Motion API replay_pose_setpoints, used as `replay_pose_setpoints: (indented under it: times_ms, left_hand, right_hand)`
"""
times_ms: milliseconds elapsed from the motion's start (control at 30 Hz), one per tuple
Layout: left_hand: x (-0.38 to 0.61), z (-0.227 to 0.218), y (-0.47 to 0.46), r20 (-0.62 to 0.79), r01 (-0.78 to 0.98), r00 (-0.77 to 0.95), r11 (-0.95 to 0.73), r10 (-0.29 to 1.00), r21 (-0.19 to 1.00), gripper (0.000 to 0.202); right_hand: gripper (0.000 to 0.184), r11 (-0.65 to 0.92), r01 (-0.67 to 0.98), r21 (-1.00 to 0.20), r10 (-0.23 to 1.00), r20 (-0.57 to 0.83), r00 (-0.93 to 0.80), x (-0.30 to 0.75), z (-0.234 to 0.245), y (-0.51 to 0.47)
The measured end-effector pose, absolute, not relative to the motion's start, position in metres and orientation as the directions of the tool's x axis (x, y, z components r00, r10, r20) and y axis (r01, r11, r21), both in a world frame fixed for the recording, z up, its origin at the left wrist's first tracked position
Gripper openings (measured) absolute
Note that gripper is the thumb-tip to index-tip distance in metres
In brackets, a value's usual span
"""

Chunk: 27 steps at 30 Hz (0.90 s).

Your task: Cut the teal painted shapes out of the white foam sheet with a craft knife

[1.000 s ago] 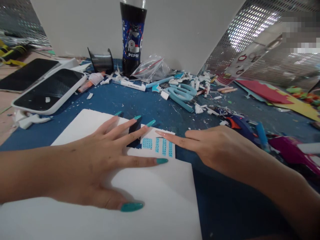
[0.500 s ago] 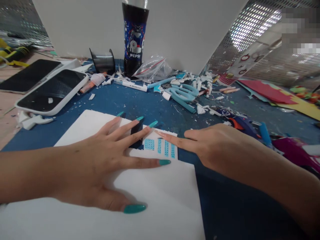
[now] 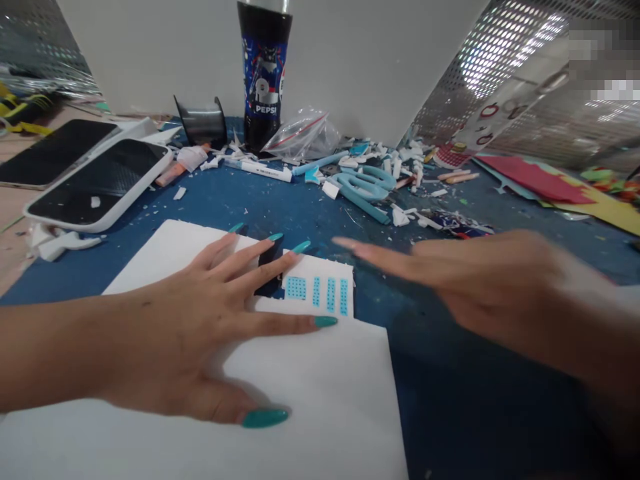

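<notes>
My left hand (image 3: 200, 320) lies flat and open on a white foam sheet (image 3: 310, 400), fingers spread, teal nails showing. Its fingertips frame a small white piece with blue dotted stickers (image 3: 320, 293) and a small black object (image 3: 270, 270) partly hidden under the fingers. My right hand (image 3: 480, 280) hovers to the right of the sticker piece, blurred by motion, index finger stretched out toward the left, holding nothing that I can see.
On the blue mat (image 3: 280, 207) lie blue scissors (image 3: 365, 187), a white marker (image 3: 260, 170), foam scraps and a plastic bag (image 3: 300, 137). A Pepsi bottle (image 3: 263, 73) stands at the back. Two phones (image 3: 97, 180) lie at left, coloured paper (image 3: 540, 183) at right.
My right hand has lifted off the sticker piece and pulled back to the right, now blurred. My left hand stays pressed on the white sheet.
</notes>
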State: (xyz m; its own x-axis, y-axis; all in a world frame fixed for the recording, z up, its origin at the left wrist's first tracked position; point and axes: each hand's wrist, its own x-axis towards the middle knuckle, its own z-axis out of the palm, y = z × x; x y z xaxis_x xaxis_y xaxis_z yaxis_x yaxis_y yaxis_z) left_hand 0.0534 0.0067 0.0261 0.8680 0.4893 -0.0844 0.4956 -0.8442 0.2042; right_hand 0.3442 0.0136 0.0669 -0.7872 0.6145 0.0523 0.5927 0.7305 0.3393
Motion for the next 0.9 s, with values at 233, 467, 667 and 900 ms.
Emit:
replay_pose_setpoints:
  times_ms: [233,467,667,900]
  left_hand:
    - [0.054,0.025,0.007,-0.069,0.49,0.871,-0.846,0.487,0.21,0.077]
    - [0.052,0.023,0.009,-0.012,0.464,0.879,-0.848,0.477,0.257,0.076]
    - [0.052,0.024,0.01,-0.025,0.465,0.88,-0.846,0.475,0.262,0.075]
    - [0.052,0.024,0.009,-0.034,0.468,0.878,-0.843,0.477,0.264,0.075]
  right_hand:
    - [0.055,0.832,0.461,0.308,0.49,-0.022,-0.871,0.337,0.065,-0.01]
    - [0.064,0.829,0.485,0.278,0.518,-0.056,-0.854,0.332,0.061,-0.011]
    - [0.06,0.825,0.496,0.272,0.523,-0.035,-0.851,0.333,0.057,-0.013]
    - [0.06,0.831,0.479,0.282,0.512,-0.049,-0.858,0.329,0.061,-0.012]
